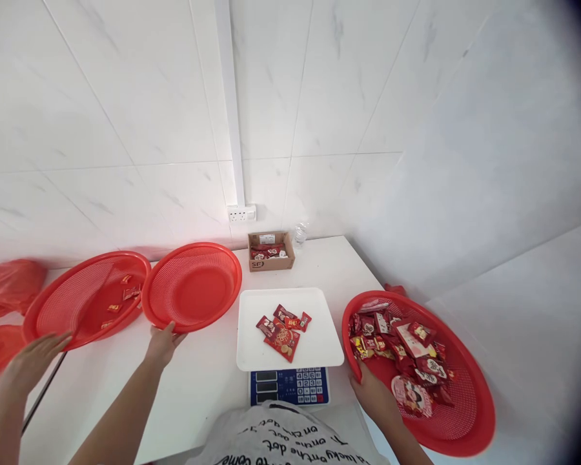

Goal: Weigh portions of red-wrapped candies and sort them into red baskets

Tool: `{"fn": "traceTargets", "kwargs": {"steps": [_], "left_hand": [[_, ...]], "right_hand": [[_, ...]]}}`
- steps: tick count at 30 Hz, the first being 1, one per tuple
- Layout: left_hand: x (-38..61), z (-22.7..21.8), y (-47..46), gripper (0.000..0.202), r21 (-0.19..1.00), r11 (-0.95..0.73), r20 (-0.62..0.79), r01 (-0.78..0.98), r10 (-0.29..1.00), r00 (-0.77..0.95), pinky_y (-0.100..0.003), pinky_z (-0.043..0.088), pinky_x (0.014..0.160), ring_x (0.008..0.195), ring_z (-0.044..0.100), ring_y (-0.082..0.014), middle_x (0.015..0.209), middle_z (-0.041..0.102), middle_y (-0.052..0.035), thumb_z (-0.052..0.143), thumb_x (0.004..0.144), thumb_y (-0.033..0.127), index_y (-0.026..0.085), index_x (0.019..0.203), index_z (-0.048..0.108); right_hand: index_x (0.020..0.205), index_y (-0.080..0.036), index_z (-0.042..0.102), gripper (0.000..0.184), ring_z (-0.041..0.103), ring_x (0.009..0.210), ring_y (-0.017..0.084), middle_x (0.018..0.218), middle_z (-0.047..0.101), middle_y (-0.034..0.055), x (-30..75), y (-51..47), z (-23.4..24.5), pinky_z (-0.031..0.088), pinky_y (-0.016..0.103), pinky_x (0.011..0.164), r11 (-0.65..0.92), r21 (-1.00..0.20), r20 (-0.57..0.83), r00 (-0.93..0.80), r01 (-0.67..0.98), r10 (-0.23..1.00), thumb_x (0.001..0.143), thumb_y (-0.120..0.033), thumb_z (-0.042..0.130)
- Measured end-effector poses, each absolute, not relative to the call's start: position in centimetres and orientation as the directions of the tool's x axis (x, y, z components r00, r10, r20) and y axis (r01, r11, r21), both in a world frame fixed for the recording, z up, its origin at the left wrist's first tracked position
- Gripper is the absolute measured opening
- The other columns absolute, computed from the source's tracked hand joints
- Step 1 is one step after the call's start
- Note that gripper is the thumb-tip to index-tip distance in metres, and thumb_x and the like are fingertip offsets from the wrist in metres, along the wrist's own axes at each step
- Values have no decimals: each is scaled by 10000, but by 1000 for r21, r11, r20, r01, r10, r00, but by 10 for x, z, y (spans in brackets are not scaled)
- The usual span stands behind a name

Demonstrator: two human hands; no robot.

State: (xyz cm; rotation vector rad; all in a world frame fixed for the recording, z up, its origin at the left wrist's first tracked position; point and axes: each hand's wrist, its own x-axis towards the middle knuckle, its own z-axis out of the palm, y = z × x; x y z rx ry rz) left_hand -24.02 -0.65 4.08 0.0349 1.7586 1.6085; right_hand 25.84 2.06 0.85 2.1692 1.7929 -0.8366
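"SF" coming through to me on the cardboard box near the far edge of the worktop, "4 5 6", "1 2 3" and "0" on the keypad of the scale, "the dot" and "lucky" on the shirt, characters on the snack packets too small for me.

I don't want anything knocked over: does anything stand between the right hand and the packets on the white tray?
Nothing visible blocks it. From the right hand, at the rim of the right-hand red basket, the way to the packets passes only over the right edge of the white tray.
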Motion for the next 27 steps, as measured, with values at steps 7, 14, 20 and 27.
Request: {"fn": "traceTargets", "kwargs": {"steps": [7,14,20,27], "left_hand": [[-173,42,-2,433,813,349,-570,-467,644,-510,-419,546,844,869,678,-191,1131,545,-92,670,796,302,270,1154,429],[-148,45,18,299,812,340,-564,-475,669,-484,-418,530,856,838,679,-193,1156,571,-111,593,846,354,232,1104,502],[-170,49,33,142,803,219,-566,-554,570,-596,-330,531,852,852,662,-157,936,596,-78,378,933,242,191,865,492],[-175,43,12,69,866,296,-499,-402,529,-686,-389,538,785,770,641,-163,860,603,-62,421,882,213,207,858,486]], "right_hand": [[1450,-134,268,586,595,1102,300,1331,533,177,258,21,7,446,398,875,-254,-194,-539,113,948,835,903,-345,263],[1442,-125,274,580,586,1111,310,1309,549,180,257,21,12,451,408,864,-249,-189,-544,110,950,832,907,-348,255],[1426,-126,312,569,588,1110,296,1302,556,179,255,21,14,453,400,871,-239,-177,-531,112,955,840,902,-341,262],[1429,-127,301,561,587,1108,300,1305,554,175,255,21,14,446,398,875,-238,-180,-538,107,955,836,910,-334,260]]}}
